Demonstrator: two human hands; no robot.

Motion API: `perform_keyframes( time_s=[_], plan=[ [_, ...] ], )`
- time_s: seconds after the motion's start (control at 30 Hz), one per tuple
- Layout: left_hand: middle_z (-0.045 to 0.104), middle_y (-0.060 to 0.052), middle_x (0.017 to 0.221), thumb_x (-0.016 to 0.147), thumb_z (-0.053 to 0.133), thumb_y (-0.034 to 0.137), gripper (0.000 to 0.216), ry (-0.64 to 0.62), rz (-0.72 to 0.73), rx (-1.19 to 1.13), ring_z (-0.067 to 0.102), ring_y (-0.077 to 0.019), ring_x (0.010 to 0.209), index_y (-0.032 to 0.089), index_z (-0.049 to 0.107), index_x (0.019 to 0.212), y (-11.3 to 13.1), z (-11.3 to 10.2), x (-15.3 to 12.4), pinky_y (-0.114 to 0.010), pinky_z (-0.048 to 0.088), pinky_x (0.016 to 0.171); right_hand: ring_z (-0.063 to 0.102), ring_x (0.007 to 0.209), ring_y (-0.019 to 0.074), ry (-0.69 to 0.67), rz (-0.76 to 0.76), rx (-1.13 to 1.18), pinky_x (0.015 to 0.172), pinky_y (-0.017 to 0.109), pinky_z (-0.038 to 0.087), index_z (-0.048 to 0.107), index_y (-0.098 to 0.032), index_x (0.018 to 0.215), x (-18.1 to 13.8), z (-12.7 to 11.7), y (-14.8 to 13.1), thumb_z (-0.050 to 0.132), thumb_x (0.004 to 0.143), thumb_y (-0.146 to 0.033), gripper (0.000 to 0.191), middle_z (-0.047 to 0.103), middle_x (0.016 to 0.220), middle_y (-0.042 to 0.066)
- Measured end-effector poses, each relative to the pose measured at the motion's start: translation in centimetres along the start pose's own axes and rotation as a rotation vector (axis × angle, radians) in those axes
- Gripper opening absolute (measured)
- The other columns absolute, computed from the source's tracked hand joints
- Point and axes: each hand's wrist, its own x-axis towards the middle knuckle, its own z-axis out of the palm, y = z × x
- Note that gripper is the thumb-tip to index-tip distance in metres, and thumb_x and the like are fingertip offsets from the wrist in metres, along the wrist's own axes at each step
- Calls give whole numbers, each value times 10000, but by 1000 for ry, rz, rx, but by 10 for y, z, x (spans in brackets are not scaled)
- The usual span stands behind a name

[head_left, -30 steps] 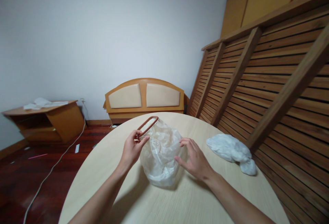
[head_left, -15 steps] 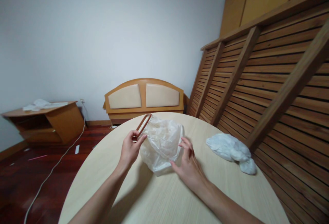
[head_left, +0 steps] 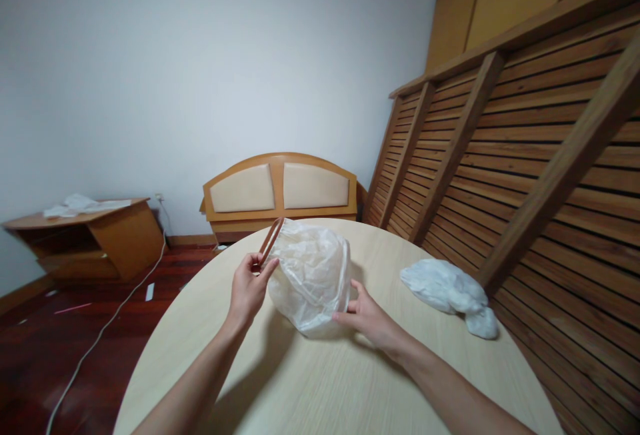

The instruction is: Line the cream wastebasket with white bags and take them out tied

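Observation:
A thin translucent plastic bag [head_left: 310,275] with a brown loop handle [head_left: 270,240] is held just above a round pale wooden table [head_left: 325,388]. My left hand [head_left: 247,288] is closed in a pinch on the bag's upper left edge at the base of the handle. My right hand [head_left: 367,315] sits low at the bag's right side, its fingers curled against the bag's lower edge near the tabletop. The bag bulges between both hands.
A crumpled white plastic bag [head_left: 450,292] lies on the table to the right. A slatted wooden frame [head_left: 525,155] leans along the right. A headboard [head_left: 283,192] stands against the wall; a low cabinet [head_left: 85,235] and a cable [head_left: 100,335] are at left.
My left hand has lifted and tilted the handle more upright. My right hand has dropped from the bag's right face to its lower right edge, and the bag has gathered up off the table.

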Motion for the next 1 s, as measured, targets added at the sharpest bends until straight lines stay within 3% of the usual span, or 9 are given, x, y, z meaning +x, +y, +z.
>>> perform_keyframes(
  time_s=[0.1, 0.23, 0.43, 0.57, 0.67, 0.77, 0.87, 1.0],
  plan=[
    [579, 22, 709, 644, 785, 632, 504, 8, -15, -4, 515, -143, 638, 190, 565, 746, -4, -2, 3, -252, 446, 613, 767, 929, 298, -6, -30, 27, 927, 527, 559, 248, -223, 1465, 0, -10, -15, 823, 730, -494, 972, 788, 925, 72],
    [572, 31, 674, 605, 800, 656, 547, -9, -43, -9, 511, -132, 602, 182, 561, 736, -8, -2, 6, -242, 426, 582, 753, 853, 246, 195, -182, 36, 891, 471, 563, 215, -222, 1462, 8, -27, -24, 794, 761, -512, 954, 764, 905, 48],
    [574, 35, 666, 601, 812, 641, 543, -44, -58, -15, 502, -125, 589, 182, 554, 736, -4, 0, 3, -233, 408, 566, 680, 766, 181, 472, -486, -135, 728, 327, 580, 475, -243, 1305, 15, -37, -26, 727, 824, -556, 627, 681, 841, 6],
    [578, 33, 679, 609, 809, 637, 537, -62, -55, -26, 505, -127, 602, 183, 555, 740, -2, 1, 1, -235, 413, 579, 682, 878, 210, 441, -502, -241, 738, 336, 614, 708, -210, 1030, 10, -34, -33, 682, 864, -547, 376, 681, 988, 70],
    [571, 36, 676, 608, 811, 640, 541, -58, -56, -32, 500, -124, 598, 184, 550, 741, -3, 0, 2, -233, 412, 576, 693, 892, 207, 363, -523, -345, 807, 353, 613, 742, -206, 1069, 6, -34, -38, 756, 821, -445, 344, 690, 1036, 75],
    [566, 37, 671, 603, 808, 652, 549, -59, -56, -30, 492, -122, 591, 187, 546, 734, -4, 0, 2, -232, 412, 570, 685, 787, 193, 318, -559, -538, 725, 339, 602, 767, -217, 1055, 3, -36, -40, 713, 857, -344, 241, 714, 941, 64],
    [565, 36, 675, 593, 805, 660, 555, -70, -62, -27, 486, -121, 587, 193, 538, 729, -3, 1, 2, -231, 402, 562, 662, 727, 193, 354, -646, -734, 681, 340, 580, 794, -247, 959, 1, -42, -40, 620, 912, -270, 182, 686, 822, 47],
    [540, 48, 654, 592, 813, 621, 529, -109, -63, -30, 459, -112, 569, 197, 526, 723, 0, 4, -1, -223, 380, 550, 687, 911, 236, 464, -793, -861, 815, 408, 582, 765, -265, 961, 1, -52, -40, 575, 934, -223, 197, 700, 1013, 72]
  ],
)
